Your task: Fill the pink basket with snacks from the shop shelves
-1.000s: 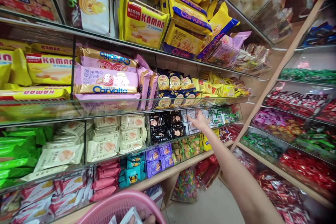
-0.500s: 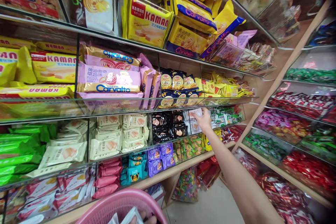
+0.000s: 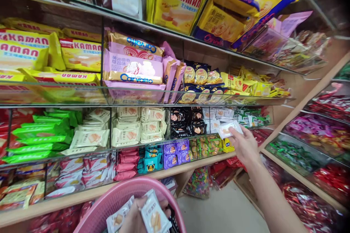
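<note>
My right hand pinches a small white wafer packet just in front of the shelf. Behind it, similar white packets lie in their glass-fronted compartment. Low in view, my left hand is inside a pink plastic basket, its thumb and fingers closed around another white wafer packet. A second white packet shows beside the left hand; whether it is gripped too, I cannot tell. Some black packaging is partly visible in the basket under the left fingers.
Black packets and cream packets fill compartments left of the white ones. A clear shelf lip runs along the front. Yellow and pink biscuit packs sit above. At right, an angled rack holds wrapped sweets.
My right hand has drawn back from the white packets' compartment with one packet. My left hand and its packet have risen further into view in the basket. The view has shifted.
</note>
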A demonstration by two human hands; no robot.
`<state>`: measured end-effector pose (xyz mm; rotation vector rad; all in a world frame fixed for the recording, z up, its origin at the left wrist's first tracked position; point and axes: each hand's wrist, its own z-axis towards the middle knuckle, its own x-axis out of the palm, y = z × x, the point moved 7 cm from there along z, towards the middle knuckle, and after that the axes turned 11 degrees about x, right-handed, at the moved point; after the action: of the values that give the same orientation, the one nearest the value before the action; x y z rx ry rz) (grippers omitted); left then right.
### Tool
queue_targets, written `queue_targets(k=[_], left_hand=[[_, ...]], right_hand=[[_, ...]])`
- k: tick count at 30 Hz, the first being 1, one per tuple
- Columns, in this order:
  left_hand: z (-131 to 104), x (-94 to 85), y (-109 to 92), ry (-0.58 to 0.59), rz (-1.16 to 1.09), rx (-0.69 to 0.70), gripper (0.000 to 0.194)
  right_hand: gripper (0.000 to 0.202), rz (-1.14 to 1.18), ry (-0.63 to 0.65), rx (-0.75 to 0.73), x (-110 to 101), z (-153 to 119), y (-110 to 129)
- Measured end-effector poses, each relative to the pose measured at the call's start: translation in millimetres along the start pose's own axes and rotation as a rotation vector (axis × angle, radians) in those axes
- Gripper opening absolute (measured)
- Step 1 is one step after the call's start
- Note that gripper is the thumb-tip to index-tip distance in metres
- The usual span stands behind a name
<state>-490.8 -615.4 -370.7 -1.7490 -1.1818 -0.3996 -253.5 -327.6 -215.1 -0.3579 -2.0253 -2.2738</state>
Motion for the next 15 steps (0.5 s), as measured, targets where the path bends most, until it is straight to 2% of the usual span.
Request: queue_targets(k=[2,5,8,10,12,15], left_hand=[[-3.0,8.0,-0.3,0.047,-0.044,0.010,0.046],[-10.7,21.8,0.7,0.137,-0.100,-0.016,0.048],[-21.6,37.7,-1.3,0.262,-0.118,-0.021,0.047],[-28.6,43.7,-1.9,0.305,-0.114,-0.016,0.046],[-33.0,43.5,-0.5,0.309,-0.104,-0.004,0.047],[-34.7,34.2,3.0,0.286,-0.099,0.049,0.047]], right_hand=[[0.059,-0.010,0.265,0.224,22.5,-44.4,-11.4],[0.058,-0.127,0.558,0.439,58.2,-122.1,-26.9],[0.059,-0.276,0.865,0.572,92.0,-193.7,-48.7],[0.059,-0.294,1.044,0.600,107.9,-228.1,-63.1],[0.059,-0.311,1.123,0.578,115.6,-246.2,-76.6],[0.057,-0.445,1.083,0.491,115.8,-251.2,-93.5]])
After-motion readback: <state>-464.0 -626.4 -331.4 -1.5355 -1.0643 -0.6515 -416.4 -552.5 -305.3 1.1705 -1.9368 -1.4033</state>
